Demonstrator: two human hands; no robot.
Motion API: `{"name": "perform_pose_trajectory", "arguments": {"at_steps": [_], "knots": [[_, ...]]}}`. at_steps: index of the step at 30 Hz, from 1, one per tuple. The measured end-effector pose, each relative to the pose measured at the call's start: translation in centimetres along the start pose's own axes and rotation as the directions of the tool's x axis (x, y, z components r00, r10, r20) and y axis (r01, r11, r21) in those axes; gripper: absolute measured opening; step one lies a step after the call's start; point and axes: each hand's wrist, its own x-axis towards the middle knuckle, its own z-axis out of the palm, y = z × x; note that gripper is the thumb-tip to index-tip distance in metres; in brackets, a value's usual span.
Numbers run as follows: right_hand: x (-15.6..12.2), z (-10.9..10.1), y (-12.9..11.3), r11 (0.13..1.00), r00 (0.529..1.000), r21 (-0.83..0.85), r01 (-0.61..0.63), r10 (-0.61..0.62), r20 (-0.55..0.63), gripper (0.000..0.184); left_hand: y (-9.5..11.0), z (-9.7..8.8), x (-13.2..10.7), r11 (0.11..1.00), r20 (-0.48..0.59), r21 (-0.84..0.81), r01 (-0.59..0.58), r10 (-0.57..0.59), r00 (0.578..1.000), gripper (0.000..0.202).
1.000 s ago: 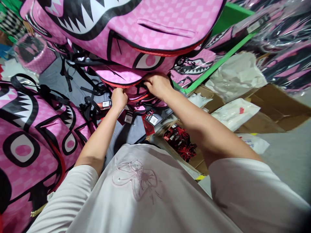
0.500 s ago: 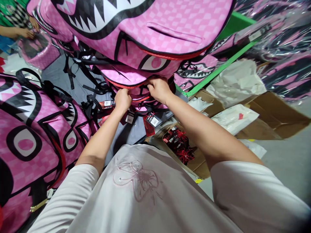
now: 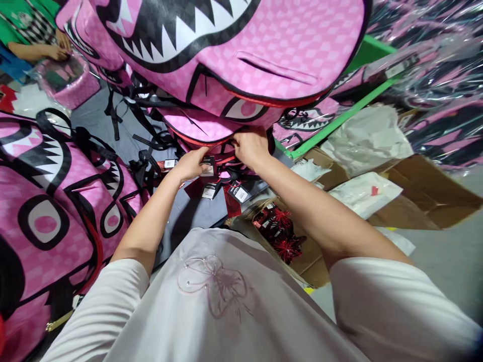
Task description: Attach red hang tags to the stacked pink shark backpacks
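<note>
A pink checked backpack [image 3: 287, 48] with a shark-mouth print fills the top of the view. Below it is a smaller pink bag [image 3: 199, 124] with a red zipper edge. My right hand [image 3: 252, 148] grips that bag's edge, fingers curled under it and partly hidden. Just left of it, my left hand [image 3: 191, 163] has its index finger and thumb apart. The thumb overlaps a dark hang tag [image 3: 208, 163]; I cannot tell whether they touch. Another hang tag [image 3: 209, 190] and a hang tag with red backing [image 3: 238, 192] dangle beneath the bag.
More pink backpacks [image 3: 45, 221] stand at the left on the grey table [image 3: 124, 125]. At the upper left, a co-worker's hands [image 3: 58, 50] handle a plastic-wrapped pink bag [image 3: 75, 90]. An open carton [image 3: 311, 261] holds red-tasselled tags. Bagged goods [image 3: 433, 60] are piled behind a green rail [image 3: 339, 123].
My left thumb and index finger have spread apart, uncovering a hang tag. My right hand keeps its grip on the bag. The whole view has shifted slightly.
</note>
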Motion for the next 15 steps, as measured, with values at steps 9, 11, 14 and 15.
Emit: {"name": "perform_pose_trajectory", "arguments": {"at_steps": [9,11,14,15], "knots": [[-0.8,-0.8,-1.6,0.992,0.991,0.010,-0.129,0.129,0.044,0.027,-0.8,2.9,-2.2,0.941,-0.395,0.134,-0.312,0.340,0.854,0.022],[-0.8,-0.9,-1.5,0.983,0.985,0.076,-0.168,0.164,0.059,0.021,-1.1,3.2,-2.1,0.926,-0.461,0.165,-0.340,0.378,0.803,0.017],[-0.7,-0.6,-1.0,0.842,0.934,0.420,-0.339,0.246,0.259,0.015,-1.4,3.2,-2.1,0.893,-0.458,0.206,-0.400,0.449,0.767,0.014],[-0.7,-0.5,-0.7,0.714,0.900,0.561,-0.420,0.250,0.356,0.017,-1.4,3.1,-2.2,0.882,-0.439,0.237,-0.408,0.472,0.765,0.015]]}}
